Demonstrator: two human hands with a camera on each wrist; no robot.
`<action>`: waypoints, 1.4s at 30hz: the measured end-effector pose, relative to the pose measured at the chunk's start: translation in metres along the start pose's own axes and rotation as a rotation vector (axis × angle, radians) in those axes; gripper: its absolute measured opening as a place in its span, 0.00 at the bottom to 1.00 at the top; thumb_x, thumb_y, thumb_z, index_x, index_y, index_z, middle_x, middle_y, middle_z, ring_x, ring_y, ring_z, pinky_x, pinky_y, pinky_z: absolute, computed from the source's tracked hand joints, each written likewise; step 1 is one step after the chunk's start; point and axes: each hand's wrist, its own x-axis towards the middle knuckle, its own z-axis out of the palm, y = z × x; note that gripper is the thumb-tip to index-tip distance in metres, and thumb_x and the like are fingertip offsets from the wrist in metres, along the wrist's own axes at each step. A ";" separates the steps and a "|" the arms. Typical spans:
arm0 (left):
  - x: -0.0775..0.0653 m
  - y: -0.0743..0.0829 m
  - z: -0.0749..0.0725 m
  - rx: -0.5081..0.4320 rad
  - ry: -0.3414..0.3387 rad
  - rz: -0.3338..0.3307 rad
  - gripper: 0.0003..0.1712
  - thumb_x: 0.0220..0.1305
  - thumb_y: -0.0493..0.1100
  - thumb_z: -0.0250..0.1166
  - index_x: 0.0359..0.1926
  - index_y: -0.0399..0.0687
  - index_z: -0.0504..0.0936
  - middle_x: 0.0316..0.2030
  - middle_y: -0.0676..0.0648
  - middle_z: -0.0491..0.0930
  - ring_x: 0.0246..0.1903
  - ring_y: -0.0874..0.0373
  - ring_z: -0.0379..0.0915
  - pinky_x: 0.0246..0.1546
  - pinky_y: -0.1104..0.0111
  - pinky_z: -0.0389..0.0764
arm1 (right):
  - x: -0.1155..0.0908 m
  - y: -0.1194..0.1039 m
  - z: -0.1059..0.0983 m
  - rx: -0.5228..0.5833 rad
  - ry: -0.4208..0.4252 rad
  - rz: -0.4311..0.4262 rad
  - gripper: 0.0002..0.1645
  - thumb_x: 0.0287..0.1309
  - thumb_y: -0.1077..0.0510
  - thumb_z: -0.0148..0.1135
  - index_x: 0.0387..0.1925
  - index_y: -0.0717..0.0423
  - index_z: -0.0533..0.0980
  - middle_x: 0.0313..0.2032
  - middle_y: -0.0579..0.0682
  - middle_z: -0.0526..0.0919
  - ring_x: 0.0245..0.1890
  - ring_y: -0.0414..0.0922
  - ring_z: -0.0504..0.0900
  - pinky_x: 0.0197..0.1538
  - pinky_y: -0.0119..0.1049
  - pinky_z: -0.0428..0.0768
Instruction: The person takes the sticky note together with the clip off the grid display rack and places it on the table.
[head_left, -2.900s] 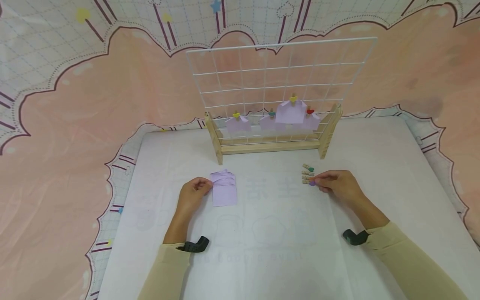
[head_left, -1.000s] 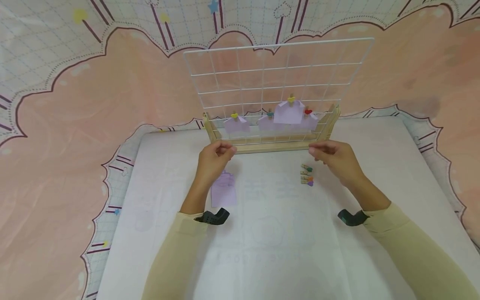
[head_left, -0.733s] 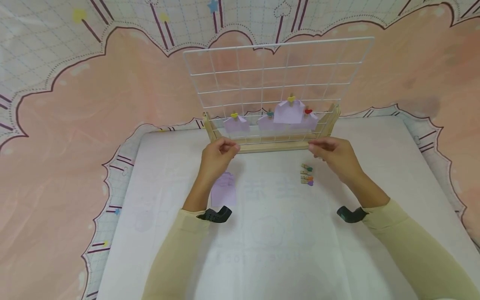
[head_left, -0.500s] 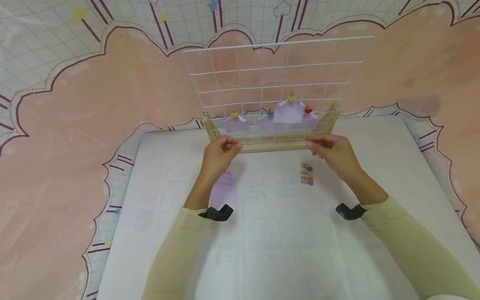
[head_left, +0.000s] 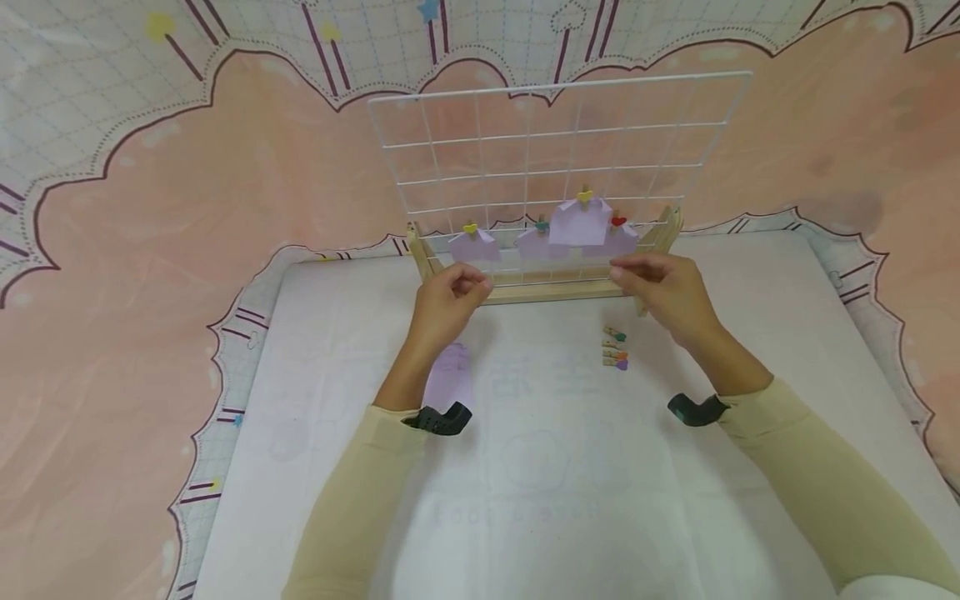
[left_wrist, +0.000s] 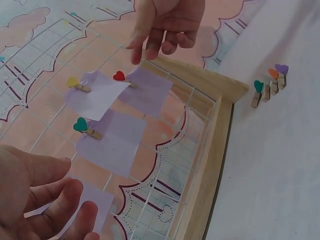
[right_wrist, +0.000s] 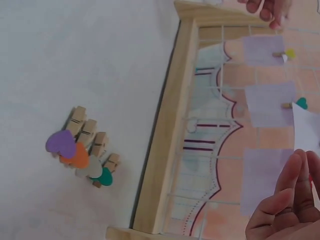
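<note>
Both my hands hover in front of a white wire grid rack [head_left: 561,86]. My left hand [head_left: 448,307] is near the lower left of the grid, fingers loosely bent and holding nothing; in the left wrist view the thumb is apart from the fingers. My right hand [head_left: 667,292], also without anything in it, is by the lower right, close to the clipped papers. Several lilac paper squares hang from the grid on small heart-topped clothespins: one at left [left_wrist: 97,197], a middle one [left_wrist: 117,145] with a green heart, a higher sheet [head_left: 579,225], and one [left_wrist: 150,92] with a red heart.
A wooden base [head_left: 551,292] carries the grid. On the white tabletop [head_left: 510,500], a stack of lilac paper [head_left: 450,385] lies partly behind my left wrist. Several heart-topped clothespins [right_wrist: 82,145] lie in a row before the stand's right side.
My left hand has left the paper stack and my right hand the loose clothespins. Both have moved forward to the grid, still drifting slightly closer. The hanging papers look the same.
</note>
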 end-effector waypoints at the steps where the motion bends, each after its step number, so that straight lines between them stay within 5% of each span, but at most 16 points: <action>1: 0.001 0.001 0.000 0.000 0.000 0.008 0.11 0.68 0.46 0.68 0.44 0.44 0.85 0.35 0.44 0.83 0.38 0.52 0.79 0.35 0.67 0.79 | 0.001 -0.001 0.000 0.001 -0.001 -0.004 0.23 0.65 0.49 0.69 0.54 0.61 0.83 0.35 0.31 0.86 0.35 0.38 0.82 0.37 0.26 0.81; 26: 0.014 0.017 0.012 0.050 -0.069 0.085 0.10 0.70 0.47 0.67 0.45 0.46 0.85 0.36 0.45 0.84 0.36 0.53 0.78 0.32 0.68 0.78 | 0.026 -0.041 0.011 0.018 0.018 -0.132 0.20 0.65 0.52 0.69 0.53 0.59 0.84 0.43 0.40 0.85 0.31 0.41 0.82 0.36 0.25 0.82; 33: 0.022 0.027 0.017 0.051 -0.104 0.080 0.13 0.71 0.50 0.65 0.51 0.50 0.84 0.43 0.47 0.84 0.42 0.53 0.80 0.42 0.64 0.82 | 0.035 -0.048 0.013 -0.015 0.048 -0.211 0.18 0.64 0.52 0.70 0.52 0.57 0.85 0.39 0.38 0.87 0.29 0.43 0.81 0.33 0.26 0.81; 42: 0.033 0.036 0.027 0.001 -0.128 0.082 0.18 0.71 0.47 0.65 0.58 0.48 0.82 0.47 0.45 0.85 0.40 0.52 0.82 0.39 0.65 0.83 | 0.044 -0.057 0.016 -0.032 0.115 -0.265 0.18 0.63 0.50 0.71 0.51 0.53 0.86 0.34 0.40 0.86 0.26 0.44 0.81 0.30 0.27 0.78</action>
